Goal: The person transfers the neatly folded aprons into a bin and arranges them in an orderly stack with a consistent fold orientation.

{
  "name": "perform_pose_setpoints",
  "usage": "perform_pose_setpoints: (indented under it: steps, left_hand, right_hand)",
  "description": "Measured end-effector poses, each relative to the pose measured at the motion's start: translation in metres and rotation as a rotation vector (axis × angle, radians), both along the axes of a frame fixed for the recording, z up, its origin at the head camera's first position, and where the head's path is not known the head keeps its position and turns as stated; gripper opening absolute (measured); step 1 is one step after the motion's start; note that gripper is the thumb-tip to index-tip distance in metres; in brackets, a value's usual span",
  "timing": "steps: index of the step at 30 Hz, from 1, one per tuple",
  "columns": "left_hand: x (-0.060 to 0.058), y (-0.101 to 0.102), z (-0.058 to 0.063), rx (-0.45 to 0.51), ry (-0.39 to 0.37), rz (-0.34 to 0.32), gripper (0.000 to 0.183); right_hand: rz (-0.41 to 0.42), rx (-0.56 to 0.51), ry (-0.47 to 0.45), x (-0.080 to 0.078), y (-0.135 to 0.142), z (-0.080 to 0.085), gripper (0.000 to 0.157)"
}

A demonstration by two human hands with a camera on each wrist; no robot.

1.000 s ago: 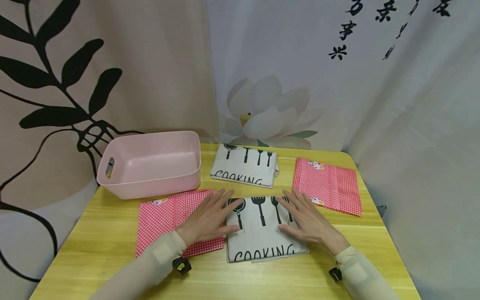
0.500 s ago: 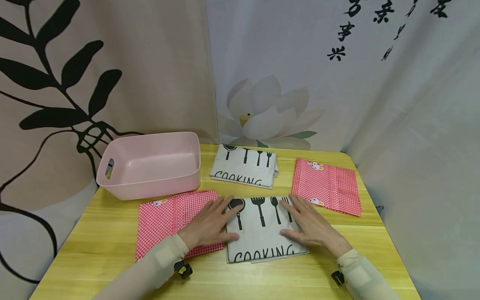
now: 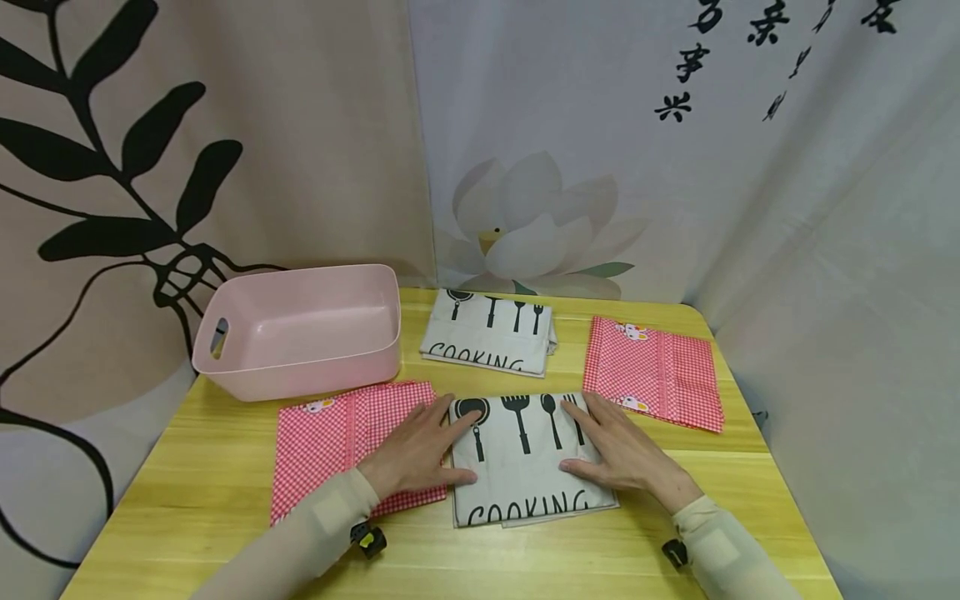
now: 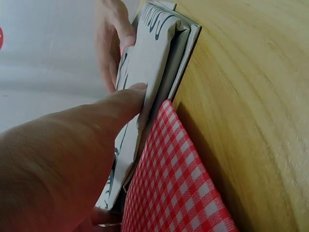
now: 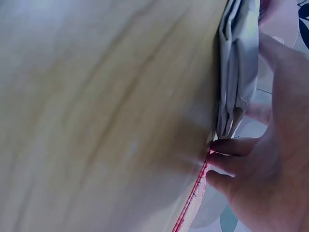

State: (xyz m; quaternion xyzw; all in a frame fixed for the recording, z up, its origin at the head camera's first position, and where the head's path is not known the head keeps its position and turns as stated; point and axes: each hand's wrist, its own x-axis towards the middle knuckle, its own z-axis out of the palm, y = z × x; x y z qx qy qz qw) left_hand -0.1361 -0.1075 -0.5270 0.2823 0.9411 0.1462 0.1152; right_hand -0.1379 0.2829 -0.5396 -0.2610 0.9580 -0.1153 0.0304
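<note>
A folded white cloth (image 3: 517, 479) printed with black utensils and the word COOKING lies flat in front of me. My left hand (image 3: 415, 450) rests along its left side, and in the left wrist view the thumb lies on the top layer. On the opposite side my right hand (image 3: 626, 454) has its thumb and index finger on the print; its other fingers reach down past the far right corner. The right wrist view shows the stacked layers of this cloth (image 5: 239, 63) beside the fingers. Beneath my left hand spreads a folded red checked cloth (image 3: 330, 450).
A pink basket (image 3: 300, 379) stands at the back left, just behind the red checked cloth. Another white COOKING cloth (image 3: 487, 333) lies at the back middle, and a second red checked cloth (image 3: 656, 375) at the right. Curtains hang behind the wooden table (image 3: 525, 567).
Both hands have come down slightly toward me and settled against the sides of the white cloth. My left fingers have shifted a little left off its print. The cloths and basket stay put.
</note>
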Motion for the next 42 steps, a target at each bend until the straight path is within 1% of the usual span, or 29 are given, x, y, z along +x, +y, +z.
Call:
perform_pose_setpoints:
  steps: [5, 9, 15, 20, 23, 26, 30, 34, 42]
  left_hand:
    - [0.001, 0.002, -0.003, -0.036, 0.034, 0.011, 0.1]
    - [0.003, 0.004, -0.002, -0.038, 0.066, 0.018, 0.102]
    - [0.006, 0.006, -0.003, -0.009, 0.113, 0.031, 0.104]
    - [0.007, 0.007, -0.006, 0.029, 0.16, 0.03, 0.105]
    - [0.008, 0.008, -0.007, 0.047, 0.174, 0.029, 0.106]
    - [0.009, 0.008, -0.007, 0.061, 0.175, 0.031, 0.106]
    - [0.009, 0.009, -0.006, 0.08, 0.157, 0.031, 0.105]
    - [0.009, 0.009, -0.007, 0.114, 0.137, 0.026, 0.103]
    - [0.008, 0.01, -0.01, 0.18, 0.121, 0.012, 0.1]
  right_hand:
    - [0.0, -0.002, 0.0, 0.0, 0.0, 0.0, 0.097]
    - [-0.007, -0.024, -0.009, 0.0, -0.002, 0.0, 0.096]
    - [-0.016, -0.084, -0.027, 0.0, -0.006, 0.002, 0.096]
    - [-0.03, -0.127, -0.04, 0.001, -0.01, 0.003, 0.097]
    - [-0.041, -0.146, -0.048, 0.002, -0.011, 0.004, 0.097]
    - [-0.055, -0.16, -0.05, 0.002, -0.012, 0.005, 0.096]
    - [-0.071, -0.178, -0.058, 0.002, -0.013, 0.005, 0.095]
    - [-0.101, -0.192, -0.095, 0.002, -0.014, 0.006, 0.098]
    - [-0.144, -0.217, -0.177, 0.0, -0.014, 0.006, 0.103]
